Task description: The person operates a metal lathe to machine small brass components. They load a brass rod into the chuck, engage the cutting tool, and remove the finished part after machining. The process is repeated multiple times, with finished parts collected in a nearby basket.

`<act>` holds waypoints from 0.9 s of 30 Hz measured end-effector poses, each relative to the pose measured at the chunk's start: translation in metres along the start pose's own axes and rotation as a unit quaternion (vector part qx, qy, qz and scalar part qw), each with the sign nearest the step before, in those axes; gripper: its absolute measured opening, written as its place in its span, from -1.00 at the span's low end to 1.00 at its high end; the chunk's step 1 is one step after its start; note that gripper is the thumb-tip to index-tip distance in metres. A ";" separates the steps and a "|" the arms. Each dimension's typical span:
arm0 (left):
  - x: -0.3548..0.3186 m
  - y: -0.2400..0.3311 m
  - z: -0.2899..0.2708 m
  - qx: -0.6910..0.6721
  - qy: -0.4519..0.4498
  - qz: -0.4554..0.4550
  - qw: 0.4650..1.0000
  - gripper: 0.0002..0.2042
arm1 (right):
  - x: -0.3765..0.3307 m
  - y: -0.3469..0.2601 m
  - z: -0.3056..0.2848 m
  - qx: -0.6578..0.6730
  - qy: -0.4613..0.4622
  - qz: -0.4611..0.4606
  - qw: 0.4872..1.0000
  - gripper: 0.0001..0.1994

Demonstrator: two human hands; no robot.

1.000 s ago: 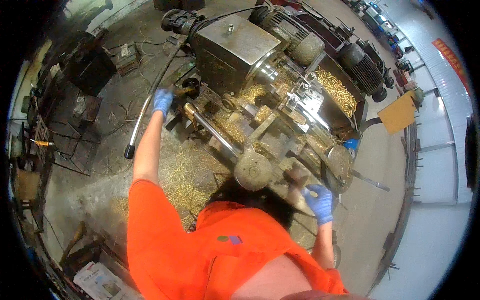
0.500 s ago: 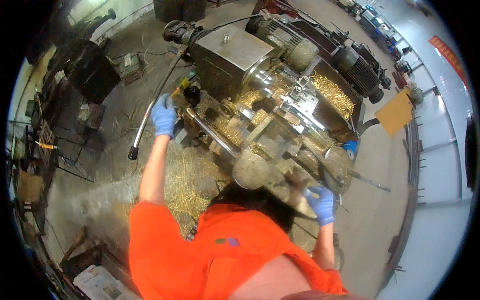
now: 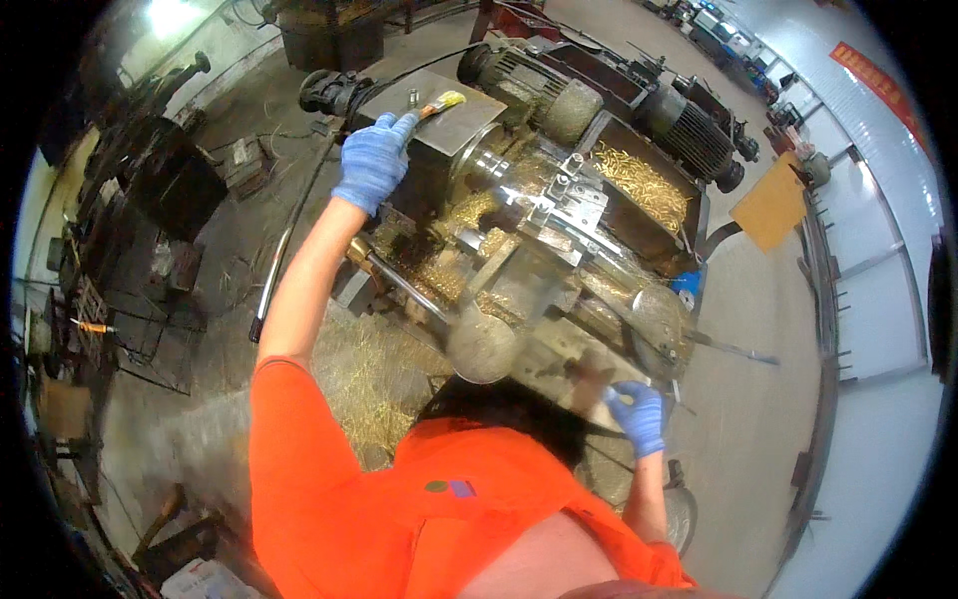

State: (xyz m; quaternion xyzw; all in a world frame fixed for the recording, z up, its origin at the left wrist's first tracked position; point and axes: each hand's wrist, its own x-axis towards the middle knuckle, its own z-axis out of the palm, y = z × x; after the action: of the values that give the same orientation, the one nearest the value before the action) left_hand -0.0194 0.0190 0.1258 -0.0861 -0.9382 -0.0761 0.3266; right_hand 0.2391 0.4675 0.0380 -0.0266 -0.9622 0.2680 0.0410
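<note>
In a blue glove, my left hand (image 3: 374, 165) grips a paintbrush (image 3: 440, 104) with yellow bristles and a reddish handle. The brush is over the flat metal top of the lathe's headstock (image 3: 424, 105). On the right, my gloved right hand (image 3: 637, 413) is beside the lathe's lower right bed plate (image 3: 564, 364). Its thumb and fingers come together at a spot where I cannot make out what they hold. Between my hands lie the bright chuck (image 3: 486, 165), the tool slide (image 3: 559, 215) and a round handwheel (image 3: 481, 344), with brass shavings around them.
A bin of brass shavings (image 3: 644, 188) sits behind the slide, near two motors (image 3: 704, 137). A long lever (image 3: 289, 245) slants down at the left. A tan board (image 3: 770, 205) stands out at the right. Shavings (image 3: 364, 384) litter the floor.
My left hand has risen from beside the lathe's left end to the headstock top, and the brush now shows clearly in it. My right hand has barely moved.
</note>
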 end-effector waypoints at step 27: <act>-0.014 -0.037 0.009 -0.050 0.073 -0.028 0.996 -0.68 | -0.002 0.005 0.005 -0.008 0.026 -0.013 1.000 -0.77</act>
State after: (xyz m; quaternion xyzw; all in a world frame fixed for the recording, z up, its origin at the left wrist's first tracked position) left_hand -0.0213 -0.0173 0.1070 -0.0705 -0.9090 -0.1378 0.3871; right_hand 0.2405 0.4693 0.0306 -0.0211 -0.9631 0.2594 0.0692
